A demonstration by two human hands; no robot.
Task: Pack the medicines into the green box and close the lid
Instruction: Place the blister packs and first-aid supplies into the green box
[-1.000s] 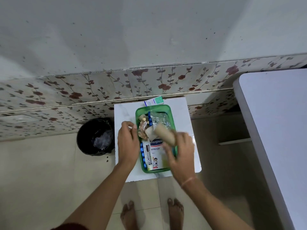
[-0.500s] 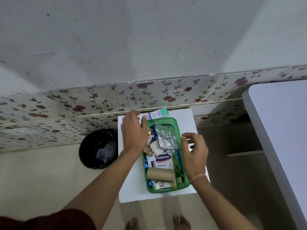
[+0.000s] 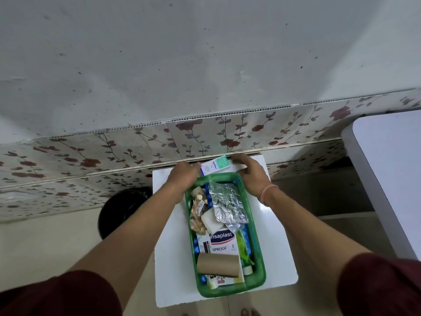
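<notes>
- Both hands, left (image 3: 182, 174) and right (image 3: 248, 171), reach the small carton (image 3: 215, 166) behind the green box (image 3: 258, 242) (nearly full) on the table (image 3: 278, 242)
- Either grip: closure unclear
- Next: carton in, then lid

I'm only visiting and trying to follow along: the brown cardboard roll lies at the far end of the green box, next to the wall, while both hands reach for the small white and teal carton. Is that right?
Not quite. In the head view the brown cardboard roll lies at the near end of the green box, closest to the person. The rest holds: the left hand and right hand are both at the small white and teal carton by the wall.
</notes>
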